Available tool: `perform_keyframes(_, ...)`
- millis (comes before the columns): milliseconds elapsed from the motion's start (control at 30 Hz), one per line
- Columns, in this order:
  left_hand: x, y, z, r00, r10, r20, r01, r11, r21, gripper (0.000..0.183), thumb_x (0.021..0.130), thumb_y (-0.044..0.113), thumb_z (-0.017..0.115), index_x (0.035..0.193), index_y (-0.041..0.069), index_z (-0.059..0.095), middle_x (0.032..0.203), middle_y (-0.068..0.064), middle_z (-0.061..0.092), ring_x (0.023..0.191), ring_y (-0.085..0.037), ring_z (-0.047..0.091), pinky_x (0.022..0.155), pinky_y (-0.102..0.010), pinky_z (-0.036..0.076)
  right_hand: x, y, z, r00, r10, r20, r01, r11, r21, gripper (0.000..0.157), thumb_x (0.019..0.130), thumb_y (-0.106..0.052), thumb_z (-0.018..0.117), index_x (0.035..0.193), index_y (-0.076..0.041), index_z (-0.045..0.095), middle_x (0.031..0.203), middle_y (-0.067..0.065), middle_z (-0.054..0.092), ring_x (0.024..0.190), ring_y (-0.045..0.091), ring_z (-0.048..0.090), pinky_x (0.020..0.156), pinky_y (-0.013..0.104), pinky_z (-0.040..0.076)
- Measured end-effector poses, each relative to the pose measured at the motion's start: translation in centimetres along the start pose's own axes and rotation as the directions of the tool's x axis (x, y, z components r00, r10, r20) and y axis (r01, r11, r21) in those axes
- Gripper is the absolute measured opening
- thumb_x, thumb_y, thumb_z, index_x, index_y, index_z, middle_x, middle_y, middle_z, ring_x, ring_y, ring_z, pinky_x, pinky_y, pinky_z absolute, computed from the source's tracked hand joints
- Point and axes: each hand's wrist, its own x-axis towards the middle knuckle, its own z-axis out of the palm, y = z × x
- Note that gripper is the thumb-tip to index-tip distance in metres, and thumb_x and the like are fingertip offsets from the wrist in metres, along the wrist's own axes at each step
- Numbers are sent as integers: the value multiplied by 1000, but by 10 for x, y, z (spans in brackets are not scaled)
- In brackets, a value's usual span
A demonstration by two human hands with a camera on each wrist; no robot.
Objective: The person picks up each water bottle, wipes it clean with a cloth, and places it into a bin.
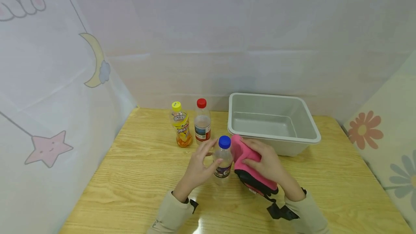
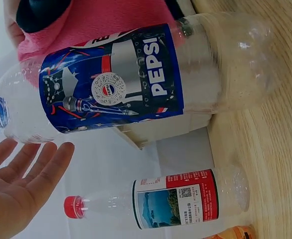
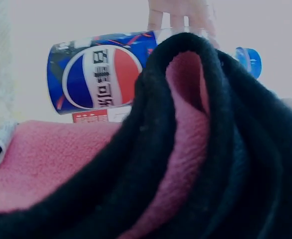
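A clear Pepsi bottle (image 2: 121, 82) with a blue cap (image 1: 224, 142) and dark printed label stands upright on the table. My left hand (image 1: 199, 164) is spread around its upper part, thumb on the near side; in the left wrist view its fairly straight fingers (image 2: 46, 167) lie right by the bottle's shoulder. Just right of the bottle, my right hand (image 1: 265, 160) grips a bunched pink cloth with black trim (image 1: 242, 152). Folds of that cloth (image 3: 61, 154) fill much of the right wrist view and come close against the bottle's side, hiding the right fingers there.
Behind the left hand stand a red-capped bottle (image 1: 202, 122) and a yellow-capped bottle (image 1: 182, 127) with orange contents. A light grey plastic bin (image 1: 274, 138) sits at the back right, behind the cloth. The wooden table (image 1: 136, 176) meets a hanging sheet (image 1: 195, 46) at its back edge.
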Motion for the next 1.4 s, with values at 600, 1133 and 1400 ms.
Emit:
perform_keyframes(600, -3, -5, -2, 999, 8, 50, -9, 1000, 25, 46, 90, 12, 59, 134, 5, 46, 125, -10, 48, 110, -23, 50, 81, -41, 52, 13, -12, -15, 994, -18, 108, 17, 1000, 12, 53, 77, -6, 73, 126, -2, 54, 118, 16, 58, 89, 24, 58, 67, 29, 51)
perform_keyframes(1133, -4, -5, 6, 996, 64, 62, -68, 995, 75, 65, 84, 13, 67, 139, -3, 35, 134, -19, 45, 116, -31, 49, 82, -37, 53, 15, -12, -8, 977, -74, 201, 81, 996, -24, 57, 79, -6, 71, 130, 2, 49, 125, 21, 52, 106, 38, 54, 84, 50, 48)
perform_keyframes(1400, -3, -3, 6, 996, 37, 75, -38, 999, 9, 64, 85, 8, 66, 139, -2, 34, 135, -19, 43, 119, -31, 47, 85, -32, 51, 11, -1, 5, 974, -59, 221, 61, 998, 0, 48, 78, -4, 70, 122, 7, 55, 121, 22, 54, 105, 37, 55, 86, 51, 47)
